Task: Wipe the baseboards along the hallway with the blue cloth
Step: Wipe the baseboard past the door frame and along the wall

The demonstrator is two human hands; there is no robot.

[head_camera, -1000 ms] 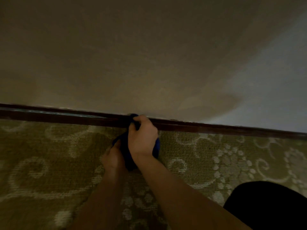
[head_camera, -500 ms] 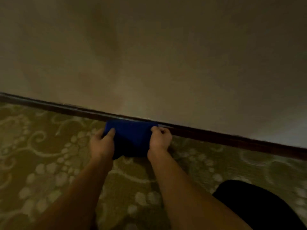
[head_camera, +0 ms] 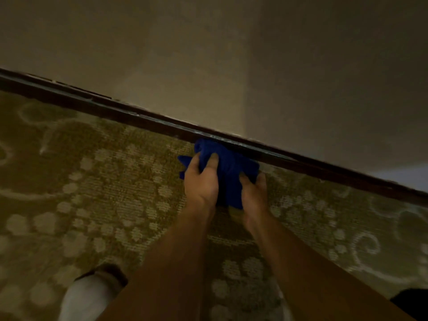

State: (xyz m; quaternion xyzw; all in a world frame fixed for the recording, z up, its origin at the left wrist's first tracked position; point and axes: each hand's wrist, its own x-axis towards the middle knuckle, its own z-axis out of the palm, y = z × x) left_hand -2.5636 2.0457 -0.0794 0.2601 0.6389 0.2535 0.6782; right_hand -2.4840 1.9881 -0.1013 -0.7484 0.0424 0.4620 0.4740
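Note:
A dark brown baseboard (head_camera: 115,112) runs diagonally from upper left to lower right where the beige wall meets the carpet. The blue cloth (head_camera: 228,163) is bunched up against the baseboard at the middle of the view. My left hand (head_camera: 201,181) grips the cloth's left side, thumb and fingers curled into it. My right hand (head_camera: 253,193) holds the cloth's right side from below, fingertips pressed into the fabric. The lower part of the cloth is hidden between my hands.
Olive carpet with a pale floral and scroll pattern (head_camera: 104,193) covers the floor. A light-coloured foot or sock (head_camera: 85,295) shows at the bottom left. A dark shape (head_camera: 412,302) sits at the bottom right corner. The wall (head_camera: 231,54) is plain.
The cloth was stretched flat between my hands half a second ago; now it is gathered into a bunch and my hands are close together. The view has tilted, so the baseboard slopes more steeply.

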